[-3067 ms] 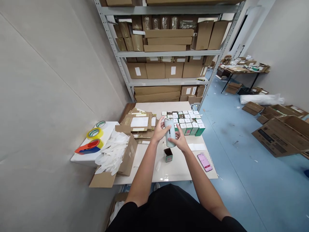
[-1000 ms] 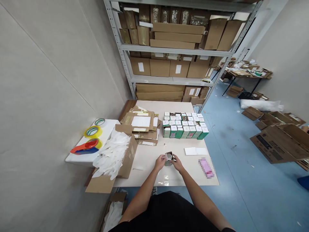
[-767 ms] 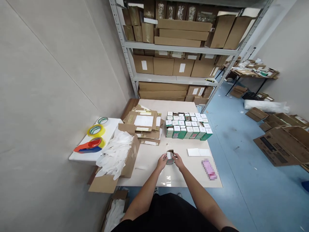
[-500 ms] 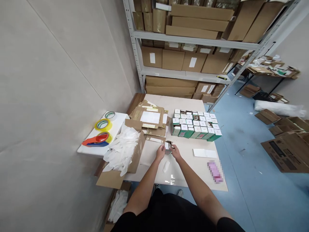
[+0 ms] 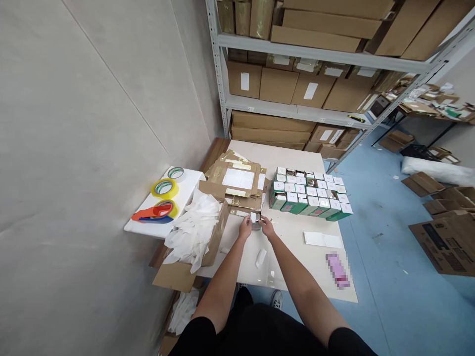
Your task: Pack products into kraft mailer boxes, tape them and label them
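Note:
A small open box (image 5: 256,226) stands on the table between my two hands, its white flap raised. My left hand (image 5: 245,228) grips its left side, fingers closed at the flap. On the opposite side, my right hand (image 5: 266,227) has its fingers closed on the box's edge. What lies inside the box is too small to make out. Nearer to me on the table is a crumpled white paper piece (image 5: 261,258). Beyond my right hand, several small white and green boxes (image 5: 311,198) are packed in rows, a few with open tops.
To the left, a carton (image 5: 215,235) brims with white paper sheets (image 5: 195,225). Tape rolls (image 5: 164,189) and an orange tape dispenser (image 5: 154,212) rest on a white surface. Flattened cardboard (image 5: 237,179) lies behind my hands. White strips (image 5: 322,240) are on the right; shelving (image 5: 274,106) stands behind.
The camera view has shifted, so the table and shelf appear moved slightly to the right. Both hands still hold the small box, with little visible change in their grip.

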Demonstrator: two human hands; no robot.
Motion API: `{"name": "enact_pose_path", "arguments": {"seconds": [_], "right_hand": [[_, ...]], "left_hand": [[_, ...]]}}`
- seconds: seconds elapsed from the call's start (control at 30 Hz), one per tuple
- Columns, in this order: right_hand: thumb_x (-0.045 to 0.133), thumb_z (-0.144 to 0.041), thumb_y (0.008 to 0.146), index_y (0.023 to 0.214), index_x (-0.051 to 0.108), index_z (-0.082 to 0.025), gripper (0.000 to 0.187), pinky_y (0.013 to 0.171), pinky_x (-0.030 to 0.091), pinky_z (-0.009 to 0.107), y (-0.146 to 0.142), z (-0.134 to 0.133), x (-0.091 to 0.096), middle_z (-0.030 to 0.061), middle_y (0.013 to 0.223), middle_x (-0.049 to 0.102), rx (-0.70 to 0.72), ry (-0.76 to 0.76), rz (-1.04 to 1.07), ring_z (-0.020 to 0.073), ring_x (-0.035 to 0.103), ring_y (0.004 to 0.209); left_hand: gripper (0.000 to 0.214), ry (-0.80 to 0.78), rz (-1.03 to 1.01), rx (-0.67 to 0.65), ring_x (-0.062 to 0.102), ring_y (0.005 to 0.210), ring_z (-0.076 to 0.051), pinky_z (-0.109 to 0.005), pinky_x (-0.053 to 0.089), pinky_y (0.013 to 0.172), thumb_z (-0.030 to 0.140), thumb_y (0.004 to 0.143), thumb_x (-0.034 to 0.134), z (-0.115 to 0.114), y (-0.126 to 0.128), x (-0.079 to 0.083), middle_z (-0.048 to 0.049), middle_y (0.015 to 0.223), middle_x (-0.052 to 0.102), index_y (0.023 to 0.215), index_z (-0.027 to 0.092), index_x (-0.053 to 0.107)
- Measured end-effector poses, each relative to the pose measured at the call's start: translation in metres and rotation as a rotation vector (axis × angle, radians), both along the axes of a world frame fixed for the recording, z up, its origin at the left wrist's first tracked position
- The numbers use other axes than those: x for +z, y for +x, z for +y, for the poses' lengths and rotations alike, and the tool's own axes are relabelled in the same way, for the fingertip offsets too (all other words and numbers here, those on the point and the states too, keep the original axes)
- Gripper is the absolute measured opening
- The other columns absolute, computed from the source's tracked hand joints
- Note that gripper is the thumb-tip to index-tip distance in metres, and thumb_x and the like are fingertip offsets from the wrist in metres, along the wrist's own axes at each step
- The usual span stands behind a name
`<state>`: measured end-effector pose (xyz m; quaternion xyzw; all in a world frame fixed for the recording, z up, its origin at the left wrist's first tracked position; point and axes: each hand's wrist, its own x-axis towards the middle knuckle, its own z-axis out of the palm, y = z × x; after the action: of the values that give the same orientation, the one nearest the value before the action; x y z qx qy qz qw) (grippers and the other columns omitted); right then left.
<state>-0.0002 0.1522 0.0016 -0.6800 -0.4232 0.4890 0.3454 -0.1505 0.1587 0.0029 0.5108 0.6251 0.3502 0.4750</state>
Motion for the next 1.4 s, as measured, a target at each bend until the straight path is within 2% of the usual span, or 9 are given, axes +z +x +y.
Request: {"name": "enact_pose_path", "arguments": {"seconds": [0.27, 0.47, 0.6, 0.83, 1.0, 1.17, 1.23, 1.3, 1.4], "right_hand": [[0.071, -0.055, 0.080, 0.151, 0.054, -0.024, 0.079, 0.101, 0.053, 0.039, 0.026, -0.030, 0.036, 0.0119, 0.145, 0.062, -0.050, -0.081, 0.180, 0.0289, 0.059, 0.133], [0.073, -0.050, 0.078, 0.142, 0.063, -0.024, 0.069, 0.099, 0.054, 0.040, 0.057, -0.061, 0.070, 0.0139, 0.137, 0.067, -0.101, 0.091, 0.225, 0.0302, 0.064, 0.125], [0.070, -0.052, 0.078, 0.138, 0.064, -0.022, 0.067, 0.091, 0.056, 0.040, 0.068, -0.082, 0.079, 0.0155, 0.135, 0.068, -0.111, 0.202, 0.249, 0.0288, 0.070, 0.111], [0.067, -0.048, 0.077, 0.132, 0.065, -0.021, 0.061, 0.093, 0.056, 0.042, 0.054, -0.121, 0.089, 0.0152, 0.130, 0.070, -0.035, 0.295, 0.298, 0.0258, 0.071, 0.102], [0.065, -0.046, 0.080, 0.134, 0.064, -0.022, 0.059, 0.098, 0.055, 0.045, 0.012, -0.119, 0.113, 0.0134, 0.133, 0.069, 0.091, 0.385, 0.279, 0.0271, 0.070, 0.109], [0.063, -0.043, 0.085, 0.138, 0.061, -0.025, 0.056, 0.092, 0.058, 0.044, -0.068, -0.100, 0.135, 0.0139, 0.141, 0.064, 0.210, 0.463, 0.180, 0.0295, 0.067, 0.116], [0.061, -0.042, 0.087, 0.140, 0.059, -0.025, 0.056, 0.090, 0.058, 0.044, -0.109, -0.089, 0.142, 0.0139, 0.142, 0.063, 0.280, 0.498, 0.128, 0.0296, 0.067, 0.117], [0.059, -0.040, 0.089, 0.142, 0.058, -0.025, 0.055, 0.090, 0.059, 0.043, -0.153, -0.076, 0.149, 0.0141, 0.143, 0.063, 0.353, 0.541, 0.077, 0.0290, 0.066, 0.118], [0.057, -0.034, 0.090, 0.143, 0.056, -0.024, 0.054, 0.092, 0.059, 0.043, -0.217, -0.053, 0.160, 0.0144, 0.147, 0.059, 0.430, 0.606, -0.034, 0.0283, 0.066, 0.119]], "left_hand": [[0.054, -0.038, 0.152, 0.253, 0.058, 0.133, -0.027, -0.035, 0.043, 0.111, 0.035, 0.094, 0.055, -0.018, 0.007, 0.039, -0.0165, 0.142, 0.062, 0.145, 0.017, 0.055], [0.051, 0.085, 0.075, 0.331, 0.062, 0.127, -0.027, -0.037, 0.045, 0.110, 0.033, 0.095, 0.054, -0.056, 0.030, 0.082, -0.0151, 0.142, 0.062, 0.144, 0.018, 0.056], [0.046, 0.208, -0.009, 0.316, 0.061, 0.128, -0.027, -0.040, 0.047, 0.110, 0.038, 0.095, 0.059, -0.088, 0.041, 0.105, -0.0147, 0.141, 0.063, 0.138, 0.020, 0.061], [0.054, 0.268, -0.073, 0.366, 0.062, 0.127, -0.030, -0.046, 0.051, 0.106, 0.052, 0.090, 0.068, -0.138, 0.025, 0.133, -0.0168, 0.142, 0.063, 0.135, 0.022, 0.064], [0.052, 0.327, -0.112, 0.441, 0.062, 0.127, -0.031, -0.045, 0.054, 0.103, 0.050, 0.091, 0.067, -0.148, -0.015, 0.156, -0.0173, 0.139, 0.064, 0.134, 0.020, 0.064], [0.046, 0.410, -0.139, 0.500, 0.063, 0.126, -0.030, -0.043, 0.056, 0.100, 0.045, 0.091, 0.067, -0.150, -0.081, 0.185, -0.0167, 0.135, 0.067, 0.129, 0.020, 0.066], [0.039, 0.440, -0.111, 0.569, 0.070, 0.110, -0.027, -0.039, 0.059, 0.091, 0.044, 0.091, 0.066, -0.152, -0.117, 0.212, -0.0155, 0.120, 0.073, 0.120, 0.019, 0.069], [0.030, 0.540, -0.063, 0.619, 0.071, 0.091, -0.022, -0.034, 0.060, 0.081, 0.044, 0.092, 0.065, -0.162, -0.154, 0.253, -0.0112, 0.101, 0.075, 0.108, 0.019, 0.071], [0.020, 0.806, 0.048, 0.651, 0.069, 0.078, -0.018, -0.030, 0.060, 0.072, 0.042, 0.092, 0.068, -0.211, -0.199, 0.324, -0.0041, 0.086, 0.072, 0.096, 0.022, 0.071]]}}
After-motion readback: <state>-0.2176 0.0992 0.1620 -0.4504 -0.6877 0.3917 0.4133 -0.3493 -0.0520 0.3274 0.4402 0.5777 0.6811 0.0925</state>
